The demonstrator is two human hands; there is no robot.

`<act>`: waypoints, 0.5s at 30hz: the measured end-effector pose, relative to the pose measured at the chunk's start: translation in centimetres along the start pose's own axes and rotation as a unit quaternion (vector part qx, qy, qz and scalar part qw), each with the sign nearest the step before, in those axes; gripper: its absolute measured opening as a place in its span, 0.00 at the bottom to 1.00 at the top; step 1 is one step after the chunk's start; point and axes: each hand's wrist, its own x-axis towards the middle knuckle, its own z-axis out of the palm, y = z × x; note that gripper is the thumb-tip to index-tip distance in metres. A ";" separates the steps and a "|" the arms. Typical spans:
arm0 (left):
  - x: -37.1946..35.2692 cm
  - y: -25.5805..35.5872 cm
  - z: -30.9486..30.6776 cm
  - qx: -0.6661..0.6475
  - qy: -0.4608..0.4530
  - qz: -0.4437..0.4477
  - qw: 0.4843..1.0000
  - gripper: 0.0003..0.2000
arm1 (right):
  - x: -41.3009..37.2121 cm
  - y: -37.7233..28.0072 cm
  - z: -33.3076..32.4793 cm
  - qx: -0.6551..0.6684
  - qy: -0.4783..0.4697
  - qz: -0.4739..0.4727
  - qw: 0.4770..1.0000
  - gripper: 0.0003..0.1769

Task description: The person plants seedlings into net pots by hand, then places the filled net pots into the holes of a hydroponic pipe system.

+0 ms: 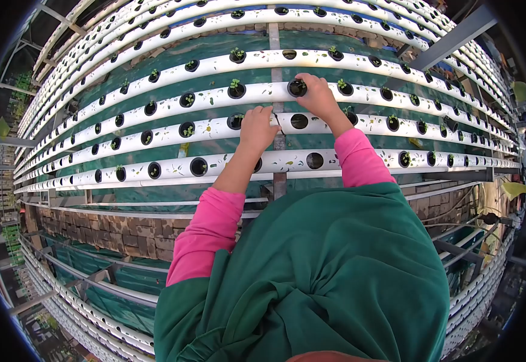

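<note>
My right hand (320, 99) is at a black net cup (297, 89) set in a hole of a white growing pipe (263, 92). Its thumb and fingers close on the cup's rim; I cannot make out a seedling in it. My left hand (257, 128) rests on the nearer white pipe (211, 128), thumb apart from the fingers and holding nothing visible. Just left of its fingers is a black cup (235, 122) with a seedling. Between my hands, the same pipe has an uncovered dark hole (299, 122).
More white pipes run across the view, with small green seedlings (237, 54) in black cups. Green sheeting (214, 45) lies beneath them. A grey metal beam (453, 37) slants in at upper right. Brick paving (112, 232) and another pipe rack (88, 304) lie nearer me.
</note>
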 end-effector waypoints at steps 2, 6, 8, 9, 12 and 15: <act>0.1 0.0 -0.2 -0.003 -0.004 -0.004 1.000 0.29 | 0.2 0.3 -0.7 0.106 -0.026 0.039 0.993 0.31; 0.8 0.0 -0.6 -0.019 -0.030 -0.023 0.999 0.27 | 1.5 -0.2 -2.8 0.280 -0.080 0.155 0.944 0.32; 1.8 -0.2 -0.5 -0.112 -0.015 -0.046 0.993 0.25 | 2.1 0.0 -3.6 0.337 -0.121 0.212 0.909 0.31; 2.3 -0.3 -0.4 -0.203 0.000 -0.070 0.977 0.23 | 2.3 -0.8 -4.4 0.336 -0.121 0.212 0.909 0.31; 3.6 0.7 0.2 -0.480 0.025 -0.126 0.868 0.20 | 2.6 -2.7 -5.6 0.377 -0.137 0.254 0.880 0.30; 4.6 1.6 1.2 -0.616 0.053 -0.145 0.772 0.17 | 2.5 -3.6 -5.8 0.407 -0.148 0.257 0.864 0.28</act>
